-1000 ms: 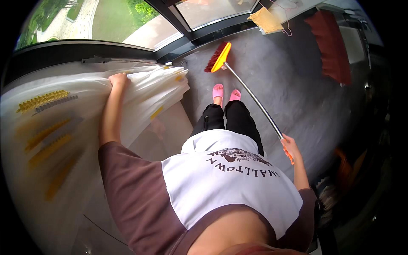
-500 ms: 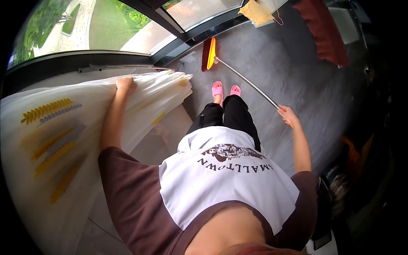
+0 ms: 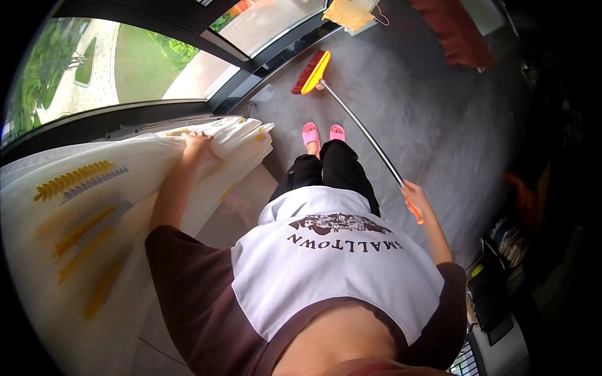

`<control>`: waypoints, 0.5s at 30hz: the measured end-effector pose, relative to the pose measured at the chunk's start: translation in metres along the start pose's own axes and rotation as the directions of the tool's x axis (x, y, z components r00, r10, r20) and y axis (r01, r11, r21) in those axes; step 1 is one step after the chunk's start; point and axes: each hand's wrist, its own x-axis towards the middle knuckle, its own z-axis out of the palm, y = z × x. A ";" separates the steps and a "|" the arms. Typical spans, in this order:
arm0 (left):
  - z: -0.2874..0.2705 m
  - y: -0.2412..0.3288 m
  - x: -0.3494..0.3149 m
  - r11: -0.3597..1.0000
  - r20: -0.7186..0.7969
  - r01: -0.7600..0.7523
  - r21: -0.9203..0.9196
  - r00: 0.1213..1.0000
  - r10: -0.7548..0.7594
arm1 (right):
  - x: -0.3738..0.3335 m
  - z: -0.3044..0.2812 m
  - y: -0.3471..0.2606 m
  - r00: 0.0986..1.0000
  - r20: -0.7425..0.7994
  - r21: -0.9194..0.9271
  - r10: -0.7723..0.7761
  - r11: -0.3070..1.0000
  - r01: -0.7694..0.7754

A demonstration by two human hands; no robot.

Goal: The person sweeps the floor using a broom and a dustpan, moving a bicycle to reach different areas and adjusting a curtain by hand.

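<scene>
My left hand (image 3: 197,145) grips a bunched white curtain (image 3: 88,207) with yellow and grey leaf prints, holding it back at the window side. My right hand (image 3: 415,194) is closed on the orange grip of a broom's metal handle (image 3: 360,128). The broom's head (image 3: 311,71), yellow with red bristles, rests on the grey floor ahead of my pink slippers (image 3: 323,133), near the window frame.
A dark window frame (image 3: 251,59) runs along the floor edge with lawn outside. A yellow cloth (image 3: 351,14) and a red mat (image 3: 454,28) lie at the far end. Dark furniture and shelves (image 3: 514,238) stand on the right.
The broom head has swung across the floor near the window frame, from flat to edge-on and back. My left hand stays on the curtain.
</scene>
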 end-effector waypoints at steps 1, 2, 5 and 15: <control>0.000 0.000 -0.012 1.000 0.007 0.020 0.004 1.000 -0.020 | 0.014 0.009 0.002 0.998 0.036 0.026 -0.045 0.999 0.044; -0.001 0.000 -0.014 1.000 -0.008 0.007 0.017 1.000 -0.007 | 0.028 0.023 0.006 0.996 0.048 0.061 -0.081 0.995 0.078; -0.006 0.004 -0.013 0.999 -0.032 -0.013 0.036 0.999 0.014 | 0.081 0.065 0.009 0.986 0.048 0.123 -0.163 0.980 0.156; -0.014 0.015 -0.025 0.989 -0.010 -0.031 0.146 0.999 0.032 | 0.062 0.061 0.089 0.995 -0.094 0.136 -0.017 0.990 0.030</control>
